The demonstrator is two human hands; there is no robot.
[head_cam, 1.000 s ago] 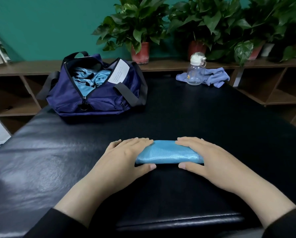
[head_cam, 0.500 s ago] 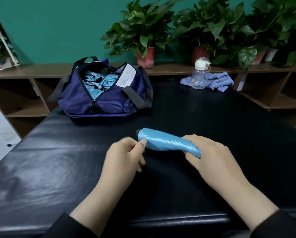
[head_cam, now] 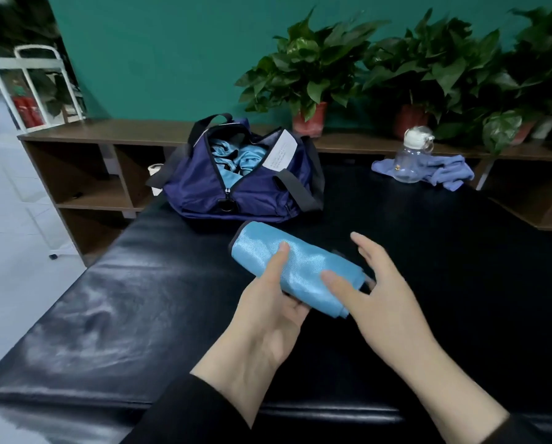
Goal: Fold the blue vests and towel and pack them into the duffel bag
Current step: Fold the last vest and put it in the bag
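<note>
A rolled light-blue vest (head_cam: 295,267) is lifted off the black padded table (head_cam: 140,315), its far end pointing at the bag. My left hand (head_cam: 268,318) grips the roll from below, thumb laid across its top. My right hand (head_cam: 373,283) is beside the roll's near end with straight, spread fingers, thumb touching the fabric. The navy duffel bag (head_cam: 242,184) stands unzipped at the back of the table with light-blue cloth (head_cam: 236,161) inside it. A periwinkle towel (head_cam: 441,171) lies crumpled at the back right.
A clear water bottle (head_cam: 410,158) with a white lid stands on the towel. Potted plants (head_cam: 309,78) line a wooden shelf unit (head_cam: 108,133) behind the table. A white metal rack (head_cam: 34,84) stands at the far left on the tiled floor.
The vest roll has come up off the table toward the bag. It passed from my right hand's grip into my left, and my right hand opened. The view swung left.
</note>
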